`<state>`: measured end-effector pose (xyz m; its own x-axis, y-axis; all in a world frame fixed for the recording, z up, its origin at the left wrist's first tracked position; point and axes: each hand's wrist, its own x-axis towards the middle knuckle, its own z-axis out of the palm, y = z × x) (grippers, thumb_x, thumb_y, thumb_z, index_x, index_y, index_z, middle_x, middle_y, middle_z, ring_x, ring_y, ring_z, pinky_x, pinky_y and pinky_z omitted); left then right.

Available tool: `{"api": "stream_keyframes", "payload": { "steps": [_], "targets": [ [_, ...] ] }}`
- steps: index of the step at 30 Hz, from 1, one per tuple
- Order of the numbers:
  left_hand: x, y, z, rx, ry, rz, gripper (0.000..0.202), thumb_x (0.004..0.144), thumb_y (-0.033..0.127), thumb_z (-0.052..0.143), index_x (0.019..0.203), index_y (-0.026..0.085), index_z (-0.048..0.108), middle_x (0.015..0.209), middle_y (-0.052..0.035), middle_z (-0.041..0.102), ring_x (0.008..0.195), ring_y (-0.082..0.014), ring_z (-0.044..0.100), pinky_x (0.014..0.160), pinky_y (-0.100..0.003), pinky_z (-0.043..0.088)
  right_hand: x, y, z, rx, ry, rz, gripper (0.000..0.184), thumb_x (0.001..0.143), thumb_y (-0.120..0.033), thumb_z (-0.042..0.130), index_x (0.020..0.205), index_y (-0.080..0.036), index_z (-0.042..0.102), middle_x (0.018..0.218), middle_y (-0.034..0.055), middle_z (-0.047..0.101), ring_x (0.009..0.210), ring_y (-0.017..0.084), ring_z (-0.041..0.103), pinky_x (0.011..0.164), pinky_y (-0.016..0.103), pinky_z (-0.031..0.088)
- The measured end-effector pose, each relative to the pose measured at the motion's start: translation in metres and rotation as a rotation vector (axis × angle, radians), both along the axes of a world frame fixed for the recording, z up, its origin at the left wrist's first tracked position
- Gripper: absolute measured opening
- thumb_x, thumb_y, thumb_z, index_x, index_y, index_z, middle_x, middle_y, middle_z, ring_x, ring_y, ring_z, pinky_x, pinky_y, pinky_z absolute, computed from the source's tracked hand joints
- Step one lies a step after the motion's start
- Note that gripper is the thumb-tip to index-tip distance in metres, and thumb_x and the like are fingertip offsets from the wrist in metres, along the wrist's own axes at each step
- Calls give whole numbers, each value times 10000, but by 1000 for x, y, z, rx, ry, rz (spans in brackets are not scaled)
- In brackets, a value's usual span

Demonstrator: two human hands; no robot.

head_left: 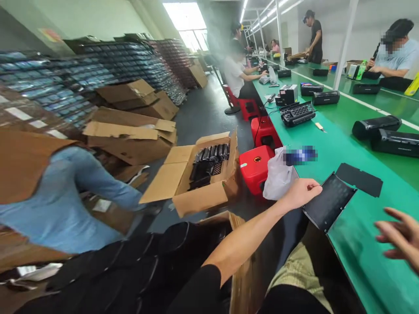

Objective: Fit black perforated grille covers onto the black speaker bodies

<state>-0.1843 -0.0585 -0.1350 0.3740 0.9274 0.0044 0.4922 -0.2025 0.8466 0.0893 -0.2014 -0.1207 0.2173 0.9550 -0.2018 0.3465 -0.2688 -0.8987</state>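
My left hand (306, 192) pinches the near left edge of a curved black plastic speaker cover (330, 203), which rests at the green table's edge and partly overhangs it. The inner, hollow face of the cover is turned up. Beyond it a flat black sheet (360, 179) with notched edges lies on the table (376, 244), close against the cover. At the right border my right hand (399, 235) hovers over the tabletop, fingers spread and a little blurred, with nothing in it. Part of that hand is cut off by the frame.
Cylindrical black speakers (396, 141) stand along the bench. A perforated black shell (297, 113) lies farther up. Red stools (257, 168), a white plastic bag (279, 176) and an open carton (183, 168) of black parts are left of the table. A person in jeans (62, 205) bends at far left; co-workers sit beyond.
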Motion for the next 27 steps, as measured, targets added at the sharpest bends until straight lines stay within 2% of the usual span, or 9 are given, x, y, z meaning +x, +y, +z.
{"api": "stream_keyframes", "payload": {
  "steps": [3, 6, 10, 13, 15, 19, 23, 25, 27],
  "targets": [
    [-1, -39, -1, -114, -223, 24, 305, 908, 415, 643, 871, 141, 769, 760, -13, 701, 682, -131, 566, 629, -253, 395, -43, -20, -9, -180, 245, -49, 1080, 731, -805, 817, 1566, -212, 474, 1106, 129, 794, 971, 370, 773, 650, 451, 679],
    [-1, -76, -3, -221, -327, 42, 330, 885, 470, 715, 909, 141, 731, 731, 4, 647, 634, -107, 531, 587, -237, 380, -66, -26, -15, -170, 416, -12, 780, 810, -734, 806, 1356, -206, 630, 964, 77, 767, 913, 318, 744, 668, 402, 655],
    [-3, -106, -7, -498, -533, -41, 596, 840, 739, 730, 1008, 178, 619, 754, 27, 600, 521, -109, 590, 473, -219, 453, -55, -37, -14, -185, 428, 96, 555, 817, -706, 805, 1095, -227, 765, 914, 62, 769, 788, 269, 709, 603, 347, 596],
    [-3, -102, -7, -659, -645, -78, 754, 802, 901, 643, 1109, 220, 542, 861, 20, 626, 494, -145, 671, 420, -242, 521, -35, -45, -8, -256, 274, 158, 621, 777, -775, 767, 1121, -261, 815, 1017, 86, 822, 912, 342, 761, 716, 418, 653],
    [0, -90, -7, -755, -641, -109, 770, 799, 904, 636, 1160, 231, 539, 857, 17, 648, 483, -155, 682, 410, -241, 524, -24, -47, -6, -284, 137, 194, 663, 754, -817, 730, 1137, -287, 840, 1187, 90, 824, 1151, 419, 745, 948, 523, 642],
    [5, -71, -13, -952, -576, -297, 654, 733, 706, 839, 1090, 190, 654, 767, -6, 696, 516, -153, 669, 461, -241, 522, -11, -45, -8, -281, -18, 234, 736, 740, -847, 705, 1225, -310, 840, 1447, 41, 716, 1440, 451, 577, 1259, 616, 367],
    [5, -77, -23, -988, -666, -334, 573, 651, 606, 948, 898, 153, 698, 730, -21, 713, 533, -123, 623, 542, -266, 515, -3, -44, -6, -267, 50, 356, 694, 858, -794, 682, 1349, -317, 791, 1498, 37, 688, 1479, 387, 553, 1279, 537, 366],
    [1, -85, -26, -965, -719, -291, 577, 663, 632, 948, 830, 154, 672, 707, -15, 703, 523, -105, 585, 549, -263, 485, 3, -48, -6, -272, 71, 306, 751, 821, -789, 732, 1405, -317, 757, 1468, 58, 711, 1422, 381, 607, 1216, 519, 465],
    [-4, -92, -26, -922, -763, -247, 591, 681, 654, 941, 807, 156, 651, 682, 1, 679, 511, -81, 541, 536, -243, 439, 10, -56, -9, -286, 65, 195, 868, 722, -818, 788, 1409, -289, 753, 1355, 103, 768, 1188, 388, 738, 1057, 506, 600]
  ]
}}
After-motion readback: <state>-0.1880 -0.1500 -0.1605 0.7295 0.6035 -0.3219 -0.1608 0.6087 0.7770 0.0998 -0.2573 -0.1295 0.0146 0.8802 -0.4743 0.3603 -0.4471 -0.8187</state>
